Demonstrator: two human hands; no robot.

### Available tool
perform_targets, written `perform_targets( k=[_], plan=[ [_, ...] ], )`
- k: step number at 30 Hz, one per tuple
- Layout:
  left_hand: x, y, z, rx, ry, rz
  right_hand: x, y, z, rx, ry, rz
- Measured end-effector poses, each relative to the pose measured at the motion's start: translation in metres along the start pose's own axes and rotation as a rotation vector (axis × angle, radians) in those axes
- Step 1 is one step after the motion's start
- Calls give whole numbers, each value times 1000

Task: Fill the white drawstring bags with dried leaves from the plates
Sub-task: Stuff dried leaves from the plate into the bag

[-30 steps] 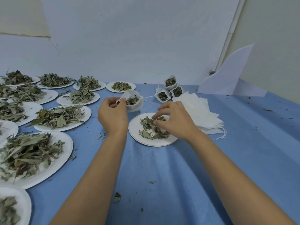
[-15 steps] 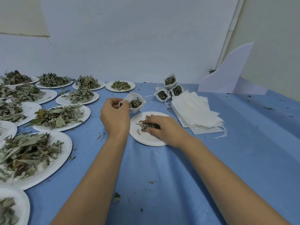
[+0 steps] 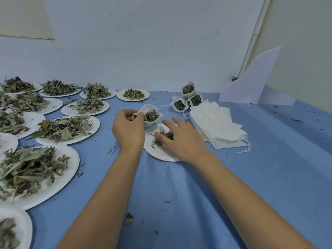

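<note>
1. Head view: left hand (image 3: 128, 131) pinches the rim of the open, part-filled white drawstring bag (image 3: 151, 116), just behind the near plate (image 3: 161, 153)
2. Right hand (image 3: 181, 139), thumb and fingers curled, grips dried leaves (image 3: 164, 136) on that plate

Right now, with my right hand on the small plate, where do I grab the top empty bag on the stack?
Pinch the fanned right edge of the stack of empty bags, from above with the right hand. The bags lie flat and staggered there, so one layer's edge probably lifts free.
</note>
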State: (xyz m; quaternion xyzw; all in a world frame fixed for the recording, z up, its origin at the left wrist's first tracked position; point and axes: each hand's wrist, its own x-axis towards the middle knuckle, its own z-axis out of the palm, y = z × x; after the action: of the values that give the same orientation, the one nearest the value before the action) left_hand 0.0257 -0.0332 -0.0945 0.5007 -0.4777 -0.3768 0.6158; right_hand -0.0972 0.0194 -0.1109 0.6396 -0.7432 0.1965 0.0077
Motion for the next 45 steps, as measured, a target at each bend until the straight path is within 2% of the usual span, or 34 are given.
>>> perform_targets(
  k=[5, 9, 20, 29, 31, 35, 38, 40, 42, 45],
  plan=[
    [0, 1, -1, 7, 1, -7, 4, -7, 13, 133, -127, -82],
    [0, 1, 1, 5, -3, -14, 6, -4, 14, 298, -50, -99],
    [-2, -1, 0, 29, -14, -19, 7, -2, 19, 298, 15, -62],
    [-6, -1, 0, 41, -43, -14, 5, -7, 19, 419, 162, 45],
    [-6, -2, 1, 53, -51, -4, 4, -6, 15, 549, 214, 112],
    [-8, -5, 4, 115, -62, 27, 5, -1, -4, 1075, 323, 298],
    [-11, -6, 6, 149, -96, 82, 5, -4, -18, 1396, 322, 279],
    [-13, -6, 8, 131, -127, 116, 4, -10, -21, 1482, 227, 244],
    [-16, -6, 9, 116, -155, 125, 5, -16, -21, 1463, 155, 264],
    [-20, -5, 11, 133, -174, 150, 6, -17, -19, 1424, 132, 352]
  ],
)
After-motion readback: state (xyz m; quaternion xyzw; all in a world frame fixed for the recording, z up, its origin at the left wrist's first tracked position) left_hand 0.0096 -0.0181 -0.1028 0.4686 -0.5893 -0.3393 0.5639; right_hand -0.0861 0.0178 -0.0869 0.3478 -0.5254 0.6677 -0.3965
